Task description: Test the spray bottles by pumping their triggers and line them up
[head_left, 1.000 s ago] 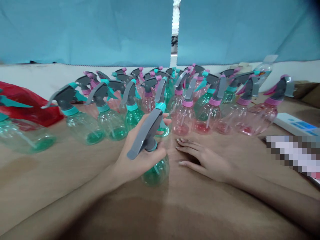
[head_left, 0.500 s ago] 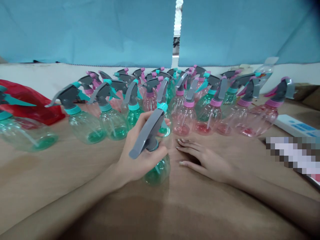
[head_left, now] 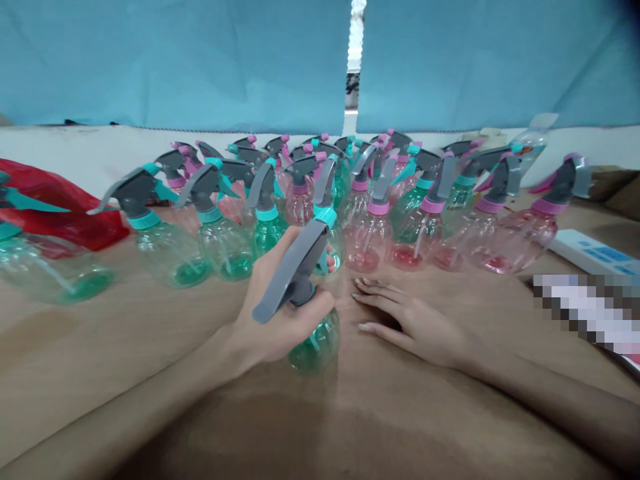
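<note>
My left hand (head_left: 280,313) is wrapped round the neck and trigger of a green spray bottle (head_left: 317,343). Its grey sprayer head points away from me, with a turquoise nozzle at the front. The bottle stands on the wooden table (head_left: 400,413), its body partly covered by my fingers and thumb. My right hand (head_left: 410,317) rests on the table to the right of that bottle, holding nothing, fingers stretched out and a little apart. Just beyond my hands stand a pink spray bottle (head_left: 369,250) and another green spray bottle (head_left: 267,233).
Rows of pink and green spray bottles fill the table's far side. One more green bottle (head_left: 50,267) stands far left by a red plastic bag (head_left: 100,220). At right lie a white and blue box (head_left: 595,250) and a blurred-out item. A blue sheet (head_left: 200,67) hangs behind.
In my left hand the sprayer head has tipped slightly, its back end a little lower and further left. My front fingers have shifted at the trigger. The right hand stays put.
</note>
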A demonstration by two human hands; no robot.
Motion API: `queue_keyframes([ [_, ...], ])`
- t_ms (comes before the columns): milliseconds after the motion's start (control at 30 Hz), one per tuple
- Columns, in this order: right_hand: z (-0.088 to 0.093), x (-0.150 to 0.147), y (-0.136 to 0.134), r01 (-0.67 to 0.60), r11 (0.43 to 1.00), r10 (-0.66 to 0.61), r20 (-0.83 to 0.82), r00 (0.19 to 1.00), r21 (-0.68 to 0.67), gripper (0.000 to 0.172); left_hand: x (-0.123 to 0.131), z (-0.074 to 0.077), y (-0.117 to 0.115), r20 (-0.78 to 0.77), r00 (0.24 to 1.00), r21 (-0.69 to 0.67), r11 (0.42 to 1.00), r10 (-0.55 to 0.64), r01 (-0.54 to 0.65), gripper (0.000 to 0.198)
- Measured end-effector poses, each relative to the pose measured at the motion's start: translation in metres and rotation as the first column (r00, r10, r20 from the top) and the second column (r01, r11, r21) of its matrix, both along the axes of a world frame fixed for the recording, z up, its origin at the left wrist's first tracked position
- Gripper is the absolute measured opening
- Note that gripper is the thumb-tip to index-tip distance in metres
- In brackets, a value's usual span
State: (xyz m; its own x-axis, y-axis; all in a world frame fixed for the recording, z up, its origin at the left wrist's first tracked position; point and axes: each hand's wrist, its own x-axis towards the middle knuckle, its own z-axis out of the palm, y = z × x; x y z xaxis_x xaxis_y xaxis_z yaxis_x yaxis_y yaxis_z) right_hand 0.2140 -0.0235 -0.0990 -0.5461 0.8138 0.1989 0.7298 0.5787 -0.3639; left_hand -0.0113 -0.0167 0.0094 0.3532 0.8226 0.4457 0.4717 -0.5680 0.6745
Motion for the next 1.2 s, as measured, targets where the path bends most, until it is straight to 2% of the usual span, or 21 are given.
queue_keyframes([
  [167,-0.0002,0.0002,-0.0001,0.002,1.0,-0.002,0.0,1.0,-0.003,0.058,-0.0023,-0.004,-0.0004,0.055,0.996,-0.011,0.998,-0.065,0.065,0.023],
  [467,-0.0005,0.0003,-0.0005,0.001,1.0,-0.001,-0.024,1.0,0.011,0.057,0.0004,-0.0062,0.0027,0.043,0.999,-0.071,0.997,-0.006,0.009,0.038],
  [1000,0.0014,-0.0006,-0.001,0.007,1.0,-0.007,-0.036,0.999,-0.003,0.057,0.0012,-0.0055,0.0014,0.067,0.998,-0.152,0.988,0.004,0.006,0.04],
  [1200,0.0016,-0.0003,-0.0014,0.005,1.0,-0.005,-0.033,0.999,0.002,0.056,0.0012,-0.0058,0.0008,0.07,0.998,-0.134,0.991,0.007,0.002,0.038],
])
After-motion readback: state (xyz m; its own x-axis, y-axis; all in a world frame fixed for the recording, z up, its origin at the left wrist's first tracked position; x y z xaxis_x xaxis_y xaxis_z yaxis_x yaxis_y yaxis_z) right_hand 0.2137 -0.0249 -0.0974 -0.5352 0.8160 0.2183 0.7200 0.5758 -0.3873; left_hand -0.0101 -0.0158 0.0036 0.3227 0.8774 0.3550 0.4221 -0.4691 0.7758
